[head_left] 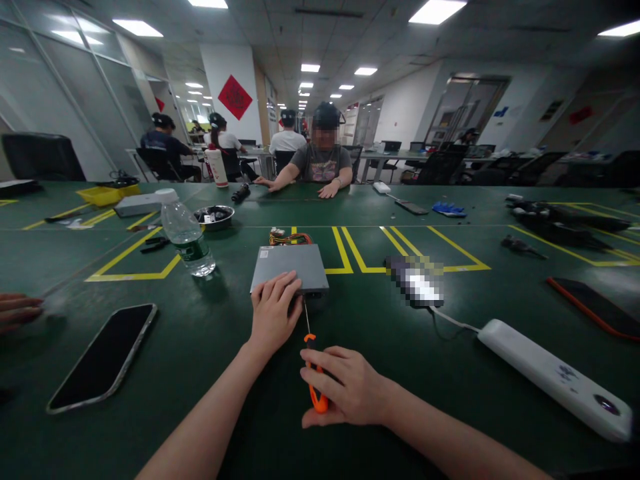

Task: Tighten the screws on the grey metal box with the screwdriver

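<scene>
A grey metal computer power supply (311,263) lies flat on the green table in front of me, its bundle of coloured cables (295,239) at the far side. My left hand (273,310) grips its near left part, fingers over the top and thumb down by the front edge. In my right hand (353,387) is a screwdriver (309,340) with an orange and black handle, closed between fingers and thumb. Its thin shaft points away from me and reaches the near face of the power supply. Whether the tip sits in a screw is too small to tell.
A water bottle (187,233) and a metal bowl (215,217) stand left, beyond a phone (107,357). On the right are a lit phone (415,283), a white power strip (555,377) and an orange-edged phone (595,307). Another person (323,157) sits opposite; someone's hand (17,310) shows at left.
</scene>
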Demonstrator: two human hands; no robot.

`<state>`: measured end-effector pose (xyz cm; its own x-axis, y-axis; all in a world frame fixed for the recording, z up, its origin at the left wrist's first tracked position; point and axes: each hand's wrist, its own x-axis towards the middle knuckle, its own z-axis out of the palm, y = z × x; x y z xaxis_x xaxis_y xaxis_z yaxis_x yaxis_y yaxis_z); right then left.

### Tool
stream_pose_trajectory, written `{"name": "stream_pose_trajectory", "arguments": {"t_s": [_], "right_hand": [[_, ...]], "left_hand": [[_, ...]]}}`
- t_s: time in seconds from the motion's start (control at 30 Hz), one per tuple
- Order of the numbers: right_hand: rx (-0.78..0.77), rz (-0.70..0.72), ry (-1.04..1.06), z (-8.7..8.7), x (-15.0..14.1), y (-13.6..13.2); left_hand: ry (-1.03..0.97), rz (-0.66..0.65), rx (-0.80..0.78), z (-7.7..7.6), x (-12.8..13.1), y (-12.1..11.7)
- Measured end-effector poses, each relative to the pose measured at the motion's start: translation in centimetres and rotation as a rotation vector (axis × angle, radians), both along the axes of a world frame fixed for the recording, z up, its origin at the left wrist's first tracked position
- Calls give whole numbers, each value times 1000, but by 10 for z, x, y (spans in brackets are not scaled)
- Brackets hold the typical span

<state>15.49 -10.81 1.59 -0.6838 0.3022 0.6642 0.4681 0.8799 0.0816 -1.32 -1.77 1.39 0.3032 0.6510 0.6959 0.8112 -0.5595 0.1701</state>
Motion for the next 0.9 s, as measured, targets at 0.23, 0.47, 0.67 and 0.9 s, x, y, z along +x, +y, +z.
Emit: {"name": "stream_pose_trajectory", "arguments": {"t_s": [0.23, 0.47, 0.67, 0.9], "right_hand": [[-121, 12, -153, 6, 2, -4], [-18, 27, -91, -1, -4, 2], [-72, 38, -33, -1, 0, 2], [-60, 18, -152, 7, 0, -1]], "left_hand": [[-5, -8, -11, 2, -1, -1], [-9, -13, -3, 1, 0, 0], [-2, -12, -13, 1, -1, 0], [-12, -17, 10, -1, -1, 2]]}}
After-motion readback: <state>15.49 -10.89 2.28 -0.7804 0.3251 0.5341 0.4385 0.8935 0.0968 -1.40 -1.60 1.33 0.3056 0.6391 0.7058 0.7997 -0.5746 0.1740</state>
